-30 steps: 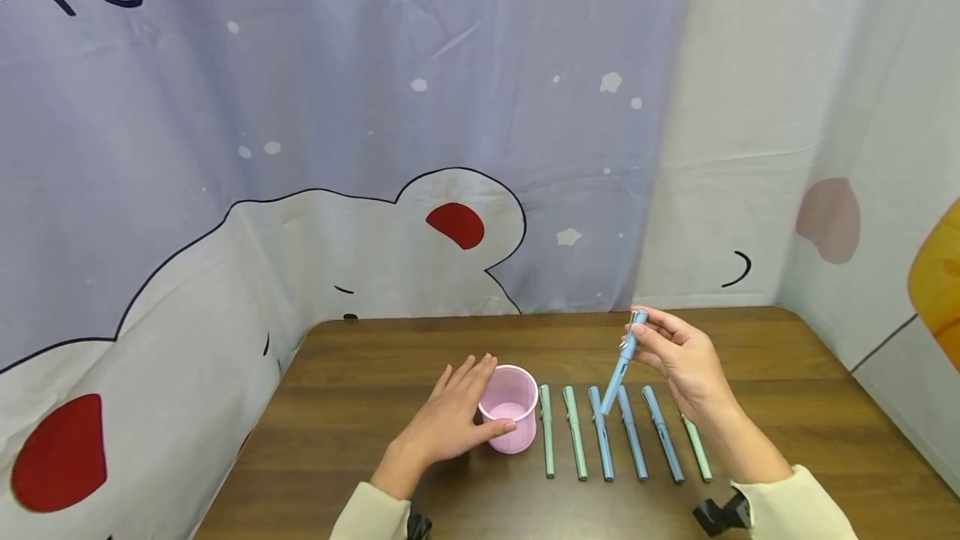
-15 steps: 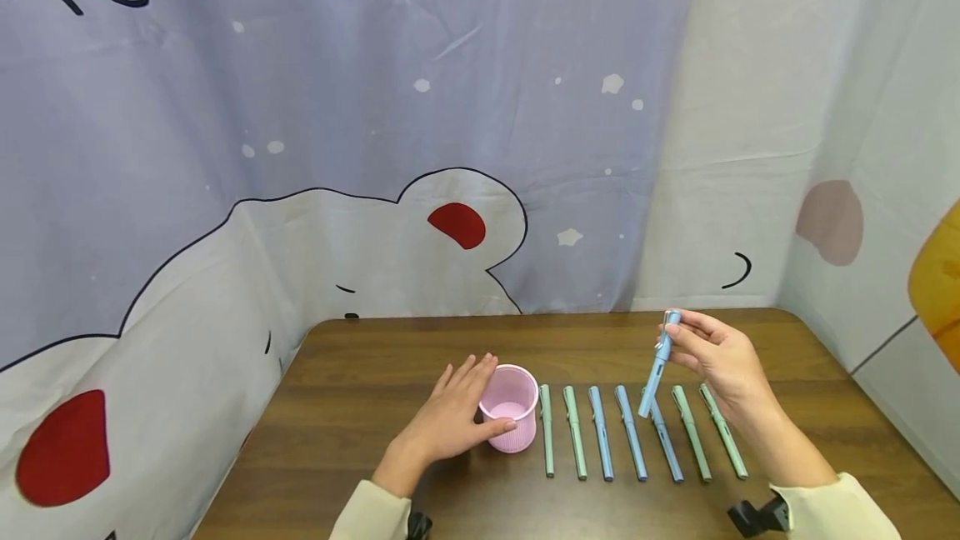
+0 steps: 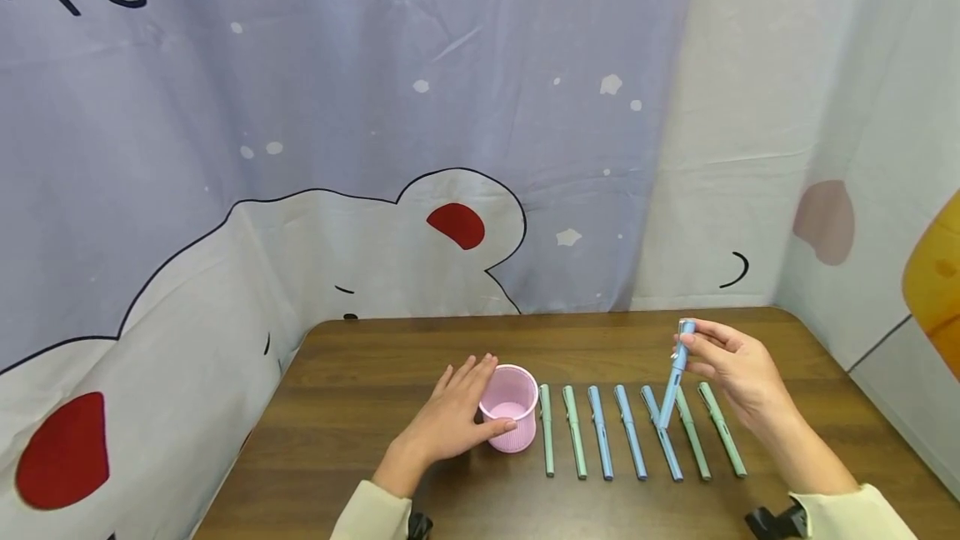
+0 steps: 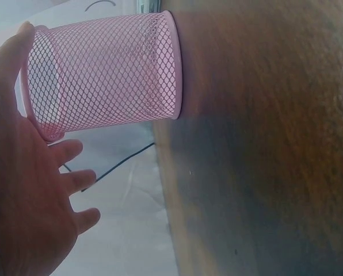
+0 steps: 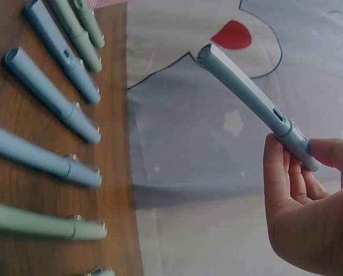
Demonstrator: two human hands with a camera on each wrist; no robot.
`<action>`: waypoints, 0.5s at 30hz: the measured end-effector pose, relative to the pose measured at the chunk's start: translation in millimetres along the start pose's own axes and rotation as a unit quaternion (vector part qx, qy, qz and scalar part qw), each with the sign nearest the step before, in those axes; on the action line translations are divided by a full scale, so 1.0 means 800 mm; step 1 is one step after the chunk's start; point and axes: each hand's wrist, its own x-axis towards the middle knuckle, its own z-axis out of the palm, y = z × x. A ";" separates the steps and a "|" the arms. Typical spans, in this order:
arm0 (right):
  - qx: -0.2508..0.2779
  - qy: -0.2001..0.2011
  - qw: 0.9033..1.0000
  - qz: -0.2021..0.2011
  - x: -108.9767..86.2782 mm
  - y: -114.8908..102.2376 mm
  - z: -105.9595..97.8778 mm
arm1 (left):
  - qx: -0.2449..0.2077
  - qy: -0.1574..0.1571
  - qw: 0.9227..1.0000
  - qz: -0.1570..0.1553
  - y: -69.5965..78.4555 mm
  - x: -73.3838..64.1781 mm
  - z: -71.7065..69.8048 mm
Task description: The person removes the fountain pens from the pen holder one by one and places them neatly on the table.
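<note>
A capped blue pen (image 3: pixel 677 373) is held by my right hand (image 3: pixel 738 367), pinched at the cap between thumb and fingertips. It slants downward, and in the head view its lower end overlaps a blue pen (image 3: pixel 666 448) in the row. The right wrist view shows the held pen (image 5: pixel 240 89) raised off the wood. My left hand (image 3: pixel 450 415) rests against the pink mesh cup (image 3: pixel 517 436), thumb and fingers straight and spread about its rim. In the left wrist view, the cup's mesh wall (image 4: pixel 108 72) stands beside the palm, with the other fingers (image 4: pixel 79 181) free of it.
Right of the cup, several pens lie in a spaced row on the wooden table (image 3: pixel 360 373): green pens (image 3: pixel 576 433) near the cup, blue ones (image 3: pixel 632 433) in the middle, green ones (image 3: pixel 723 430) at the right. A printed cloth (image 3: pixel 480 107) hangs behind the table.
My right hand has moved right and slightly down with the blue pen, from above the middle of the row toward its right end. The left hand and cup have stayed put.
</note>
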 end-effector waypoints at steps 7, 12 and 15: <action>-0.009 -0.002 1.000 0.027 -0.008 0.001 -0.042 | 0.008 -0.003 1.000 -0.002 -0.001 -0.001 -0.001; 0.006 -0.001 0.999 0.039 -0.008 0.001 -0.078 | 0.005 -0.005 1.000 -0.006 0.001 -0.001 -0.004; 0.009 -0.002 0.999 0.046 -0.008 0.004 -0.094 | 0.007 -0.004 1.000 -0.007 0.001 -0.001 -0.005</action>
